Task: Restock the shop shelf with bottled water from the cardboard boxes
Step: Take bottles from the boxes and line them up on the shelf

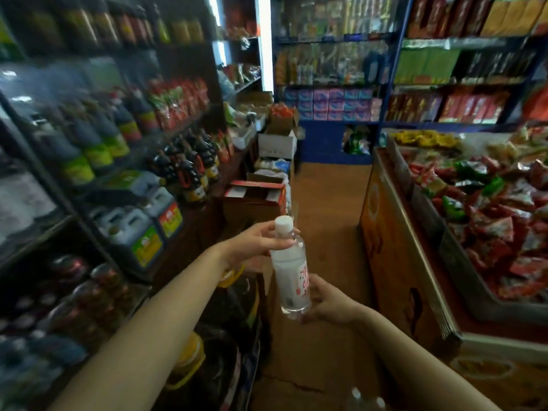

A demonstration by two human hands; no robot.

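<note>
Open aisle floor (329, 203) between shelving (98, 161) at left and snack bin (421, 262) at right, passable toward the far blue shelves (332, 102). Left edge of aisle narrowed by stacked cardboard boxes (255, 200). Shelf fronts at left crowded with dark bottles (189, 173) and jugs (133, 229), leaving little clearance.

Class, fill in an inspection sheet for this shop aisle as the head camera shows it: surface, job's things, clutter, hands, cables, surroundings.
Surface: brown floor runs down the aisle.
Job's things: one water bottle, white cap on, held nearly upright; more bottle caps at the bottom edge, blurred.
Clutter: open cardboard boxes line the aisle's left side.
Hands: left hand grips the bottle near its neck; right hand holds its base.
Cables: nothing seen.
Surroundings: dark sauce bottles on the left shelves; a bin of red snack packets on the right; blue shelves behind.
</note>
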